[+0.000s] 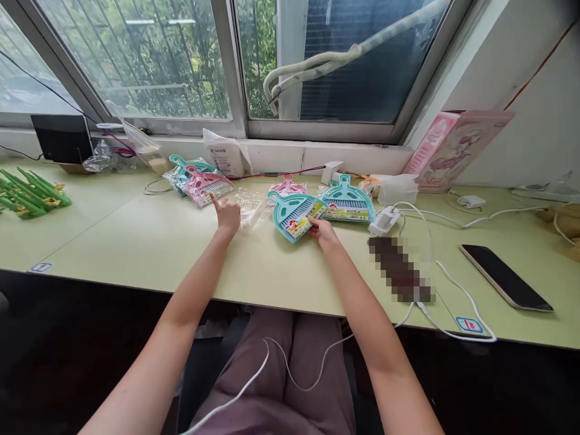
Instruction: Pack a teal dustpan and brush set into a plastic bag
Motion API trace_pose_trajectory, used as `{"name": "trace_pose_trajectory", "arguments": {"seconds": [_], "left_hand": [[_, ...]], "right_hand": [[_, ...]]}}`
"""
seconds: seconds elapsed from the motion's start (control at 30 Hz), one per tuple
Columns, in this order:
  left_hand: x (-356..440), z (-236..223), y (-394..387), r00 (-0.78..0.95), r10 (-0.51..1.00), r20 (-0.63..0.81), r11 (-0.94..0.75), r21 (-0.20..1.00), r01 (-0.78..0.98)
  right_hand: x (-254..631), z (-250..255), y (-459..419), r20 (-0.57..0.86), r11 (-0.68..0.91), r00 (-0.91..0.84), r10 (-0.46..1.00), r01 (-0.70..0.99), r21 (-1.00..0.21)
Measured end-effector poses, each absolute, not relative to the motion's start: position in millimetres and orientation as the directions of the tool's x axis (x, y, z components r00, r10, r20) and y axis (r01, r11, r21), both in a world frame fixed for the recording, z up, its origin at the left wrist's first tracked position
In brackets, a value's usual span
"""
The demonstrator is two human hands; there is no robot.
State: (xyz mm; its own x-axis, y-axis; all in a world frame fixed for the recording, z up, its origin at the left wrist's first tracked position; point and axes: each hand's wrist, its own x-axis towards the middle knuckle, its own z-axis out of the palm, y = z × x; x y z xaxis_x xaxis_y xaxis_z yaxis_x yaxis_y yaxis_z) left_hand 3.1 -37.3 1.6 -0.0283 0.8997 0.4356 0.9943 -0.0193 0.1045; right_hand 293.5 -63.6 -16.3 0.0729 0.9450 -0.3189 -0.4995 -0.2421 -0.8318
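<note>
Right hand gripping right edge of teal dustpan, mid-table. Left hand, one finger outstretched, at wrapped pink dustpan to left; cannot tell whether touching or gripping. Clear plastic between hands. Second teal dustpan at far right.

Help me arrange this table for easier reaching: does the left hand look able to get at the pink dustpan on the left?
Probably yes. The left hand points right at the near edge of the pink dustpan, with nothing visible blocking the way.
</note>
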Motion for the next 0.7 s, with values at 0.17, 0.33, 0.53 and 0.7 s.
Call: {"name": "trace_pose_trajectory", "arguments": {"seconds": [0.17,0.33,0.53,0.7], "left_hand": [[3,-6,-32,-0.236,0.879,0.414,0.099,0.326,0.940],[21,-16,-31,-0.077,0.932,0.355,-0.032,0.292,0.956],[27,-16,-33,-0.038,0.938,0.343,-0.039,0.214,0.976],[24,-12,-34,-0.056,0.952,0.302,-0.009,0.209,0.978]], "right_hand": [[293,-14,-64,-0.328,-0.266,0.068,0.942,-0.447,-0.854],[292,-11,-66,-0.334,-0.280,0.058,0.941,-0.421,-0.863],[292,-7,-68,-0.360,-0.319,0.027,0.933,-0.404,-0.857],[289,-6,-71,-0.343,-0.325,-0.016,0.939,-0.361,-0.874]]}}
